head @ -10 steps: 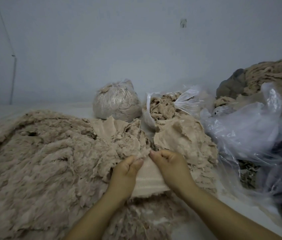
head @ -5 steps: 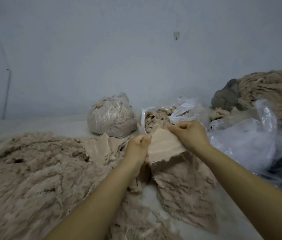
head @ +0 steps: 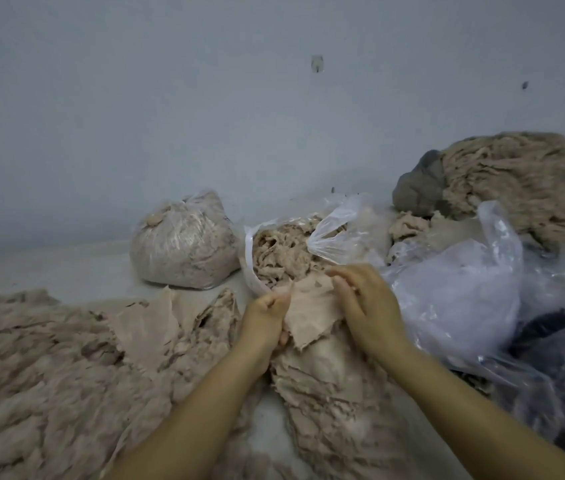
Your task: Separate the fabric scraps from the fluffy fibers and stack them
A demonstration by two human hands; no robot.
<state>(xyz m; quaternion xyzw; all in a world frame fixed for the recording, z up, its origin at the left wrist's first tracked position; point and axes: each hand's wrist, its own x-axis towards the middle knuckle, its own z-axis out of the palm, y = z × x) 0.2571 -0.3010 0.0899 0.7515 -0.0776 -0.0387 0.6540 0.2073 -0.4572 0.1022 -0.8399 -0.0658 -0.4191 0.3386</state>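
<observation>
A beige fabric scrap (head: 312,311) lies on top of a stack of like scraps (head: 329,382) at centre. My left hand (head: 265,320) grips the scrap's left edge. At its right side rests my right hand (head: 364,303), fingers bent over the cloth. A broad heap of fluffy beige fibers (head: 49,375) covers the left of the floor, with another flat scrap (head: 151,323) lying on its upper right edge.
An open plastic bag of fibers (head: 284,251) sits just behind my hands, a tied bag (head: 184,242) to its left. Crumpled clear plastic (head: 464,289) over dark cloth fills the right. A big fiber mound (head: 523,181) leans on the wall.
Both hands carried the scrap up from the fiber heap, then lowered it onto the stack at centre. My right hand has shifted from pinching its top edge to lying over it.
</observation>
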